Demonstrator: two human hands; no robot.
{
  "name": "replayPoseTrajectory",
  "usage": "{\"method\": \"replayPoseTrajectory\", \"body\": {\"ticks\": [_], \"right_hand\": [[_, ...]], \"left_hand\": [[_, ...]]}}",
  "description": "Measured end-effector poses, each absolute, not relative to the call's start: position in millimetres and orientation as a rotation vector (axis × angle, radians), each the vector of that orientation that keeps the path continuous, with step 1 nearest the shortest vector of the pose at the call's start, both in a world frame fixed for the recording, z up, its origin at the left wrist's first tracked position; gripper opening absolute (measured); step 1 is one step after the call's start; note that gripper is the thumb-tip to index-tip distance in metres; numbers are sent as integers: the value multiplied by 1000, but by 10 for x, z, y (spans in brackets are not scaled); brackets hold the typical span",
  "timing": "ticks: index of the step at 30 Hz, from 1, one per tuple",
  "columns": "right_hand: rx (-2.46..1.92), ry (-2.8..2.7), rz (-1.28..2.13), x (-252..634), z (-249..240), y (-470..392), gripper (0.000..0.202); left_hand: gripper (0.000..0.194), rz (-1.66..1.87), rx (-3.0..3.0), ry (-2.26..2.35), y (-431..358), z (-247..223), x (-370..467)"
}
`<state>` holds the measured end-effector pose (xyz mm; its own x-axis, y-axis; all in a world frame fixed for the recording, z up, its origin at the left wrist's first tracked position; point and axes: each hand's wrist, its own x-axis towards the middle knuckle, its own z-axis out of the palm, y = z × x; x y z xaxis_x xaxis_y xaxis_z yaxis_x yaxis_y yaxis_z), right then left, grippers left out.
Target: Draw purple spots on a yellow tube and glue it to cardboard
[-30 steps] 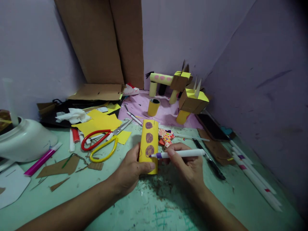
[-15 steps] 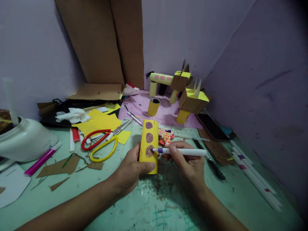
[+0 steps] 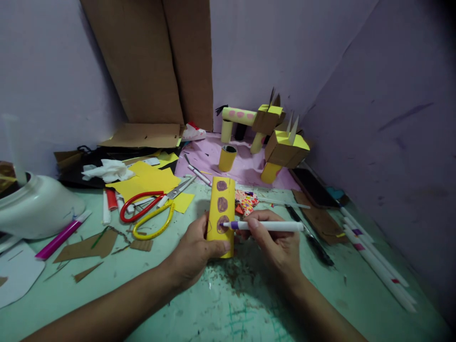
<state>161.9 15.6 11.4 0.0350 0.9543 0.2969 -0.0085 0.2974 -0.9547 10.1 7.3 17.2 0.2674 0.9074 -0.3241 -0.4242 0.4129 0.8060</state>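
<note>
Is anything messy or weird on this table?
Yes: dark bits lie scattered on the green tabletop near the yellow piece, untidy like a spill. Lower in the picture, green scribbles look odd because they're on the tabletop itself, not paper.

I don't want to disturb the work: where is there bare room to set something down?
The green table looks mostly bare in two places: between the right forearm and the white pens, and between the left forearm and the cardboard scraps. Crumbs lie between the forearms. It's crowded beyond the left hand: scissors, yellow paper, tissue.
</note>
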Motion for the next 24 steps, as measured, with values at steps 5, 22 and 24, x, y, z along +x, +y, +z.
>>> {"method": "replayPoseTrajectory", "body": {"ticks": [5,22,24], "right_hand": [[-1009,-1324,989,1627,94,146,11],[-1042,-1422,963,1658,73,147,14],[-1043,-1432,959,1652,81,142,14]], "left_hand": [[52,1000,668,883,76,150,100],[53,1000,667,890,83,152,99],[54,998,667,887,81,161,99]]}}
